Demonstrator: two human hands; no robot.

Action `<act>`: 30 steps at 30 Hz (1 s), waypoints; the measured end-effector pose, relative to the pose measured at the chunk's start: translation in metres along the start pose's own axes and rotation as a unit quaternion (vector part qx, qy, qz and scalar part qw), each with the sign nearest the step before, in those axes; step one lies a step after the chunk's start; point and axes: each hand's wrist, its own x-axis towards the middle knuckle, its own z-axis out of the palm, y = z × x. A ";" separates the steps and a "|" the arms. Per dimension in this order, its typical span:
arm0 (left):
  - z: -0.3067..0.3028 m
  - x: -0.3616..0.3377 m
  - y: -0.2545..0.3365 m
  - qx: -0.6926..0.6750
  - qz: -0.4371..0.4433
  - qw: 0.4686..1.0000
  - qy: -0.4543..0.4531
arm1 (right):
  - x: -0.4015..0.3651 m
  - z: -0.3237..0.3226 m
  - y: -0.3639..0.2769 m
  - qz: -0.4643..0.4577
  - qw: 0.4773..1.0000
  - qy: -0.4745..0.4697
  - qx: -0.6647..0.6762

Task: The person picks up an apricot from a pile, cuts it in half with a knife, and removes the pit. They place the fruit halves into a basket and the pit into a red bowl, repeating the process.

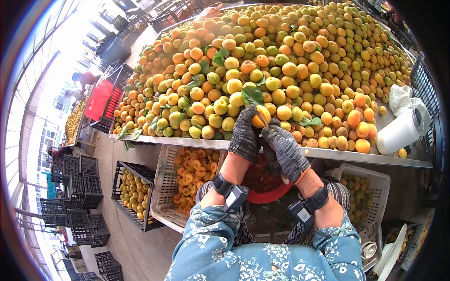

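My left hand, in a dark grey knitted glove, is closed round an orange-yellow apricot at the near edge of a large heap of apricots. Close against it on the right is my right hand, gloved the same way, with its fingers closed on a thin knife whose blade touches the fruit. The knife's handle is mostly hidden in the glove. A red basin with dark reddish pieces in it stands below both hands.
Left of the basin, a white crate holds halved apricots, beside a black crate of whole ones. Another white crate stands right. A metal table edge runs under the heap. A white bottle lies tilted at right.
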 end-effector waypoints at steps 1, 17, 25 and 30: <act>0.002 0.002 0.003 0.001 0.000 1.000 0.001 | 0.002 -0.009 -0.002 -0.013 0.999 -0.038 -0.002; 0.022 -0.017 -0.006 0.076 -0.107 0.988 -0.085 | 0.017 -0.042 -0.050 -0.015 0.997 -0.005 -0.080; 0.015 -0.020 0.005 -0.074 -0.185 0.934 -0.296 | 0.017 -0.044 -0.036 0.035 0.960 0.047 0.275; 0.020 -0.025 0.002 -0.006 -0.051 0.981 -0.185 | 0.017 -0.060 -0.028 0.050 0.910 0.003 0.411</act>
